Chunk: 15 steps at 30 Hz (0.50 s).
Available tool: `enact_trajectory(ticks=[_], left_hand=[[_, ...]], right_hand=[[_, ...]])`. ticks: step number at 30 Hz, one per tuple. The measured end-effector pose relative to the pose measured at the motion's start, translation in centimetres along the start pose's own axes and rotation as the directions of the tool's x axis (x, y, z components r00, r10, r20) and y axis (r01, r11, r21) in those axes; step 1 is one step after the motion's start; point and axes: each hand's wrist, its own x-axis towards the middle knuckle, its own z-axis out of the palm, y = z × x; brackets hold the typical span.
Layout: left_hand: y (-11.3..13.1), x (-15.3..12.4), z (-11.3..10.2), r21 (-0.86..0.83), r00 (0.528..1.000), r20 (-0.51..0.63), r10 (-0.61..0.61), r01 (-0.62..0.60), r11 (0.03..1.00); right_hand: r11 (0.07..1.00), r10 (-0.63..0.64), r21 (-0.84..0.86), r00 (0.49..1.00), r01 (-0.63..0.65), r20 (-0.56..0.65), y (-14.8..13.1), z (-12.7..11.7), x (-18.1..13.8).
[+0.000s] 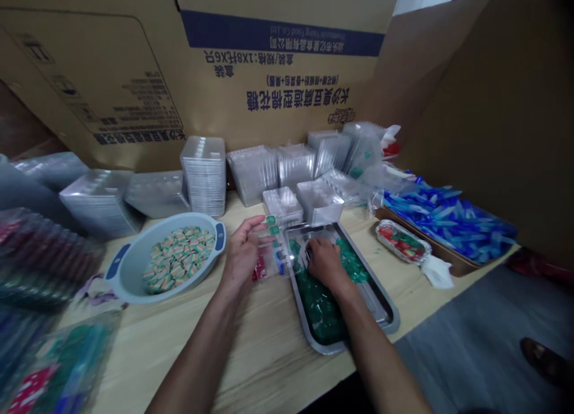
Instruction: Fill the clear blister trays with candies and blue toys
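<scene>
Many translucent green cubes (320,312) touch the right hand (325,261), grip unclear; left hand (242,253) open.

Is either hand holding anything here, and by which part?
The left hand appears to hold a clear plastic compartment tray by its left edge; the right hand is down among translucent green pieces in a steel tray, and any grip cannot be told.

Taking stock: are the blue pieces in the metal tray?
No, the metal tray holds green pieces; the blue pieces lie to its right.
</scene>
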Motion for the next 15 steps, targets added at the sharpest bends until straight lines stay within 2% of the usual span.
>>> enact_trajectory(ticks=[2, 3, 5, 7, 8, 10, 12, 15], left_hand=[[-0.3, -0.3, 0.2, 0.058, 0.999, 0.043, -0.015, 0.013, 0.998], [-0.6, -0.5, 0.4, 0.095, 0.998, 0.061, -0.014, 0.008, 0.995], [-1.0, -0.9, 0.8, 0.184, 0.994, 0.104, 0.042, -0.061, 0.981], [-1.5, -1.3, 1.5, 0.290, 0.973, 0.167, 0.159, -0.202, 0.935], [-1.7, -1.6, 1.9, 0.343, 0.956, 0.196, 0.216, -0.273, 0.899], [-2.2, -2.1, 2.7, 0.422, 0.928, 0.226, 0.296, -0.367, 0.829], [-2.7, -2.4, 3.2, 0.452, 0.915, 0.226, 0.333, -0.401, 0.796], [-3.3, -2.6, 3.5, 0.439, 0.910, 0.223, 0.349, -0.413, 0.798]], right_hand=[[0.978, 0.023, 0.211, 0.995, -0.002, -0.099, 0.4, -0.3, 0.2], [0.933, 0.033, 0.358, 0.989, 0.020, -0.143, 0.6, -0.5, 0.3], [0.766, 0.055, 0.639, 0.982, 0.073, -0.178, 0.6, -1.0, 0.4], [0.575, 0.061, 0.812, 0.985, 0.096, -0.161, 0.3, -1.4, 0.3], [0.509, 0.055, 0.854, 0.987, 0.104, -0.152, 0.0, -1.6, 0.2], [0.450, 0.028, 0.885, 0.989, 0.118, -0.145, -0.6, -1.9, -0.1], [0.442, -0.029, 0.887, 0.991, 0.132, -0.133, -1.3, -2.3, -0.5], [0.425, -0.110, 0.894, 0.989, 0.140, -0.103, -2.0, -2.7, -0.9]])
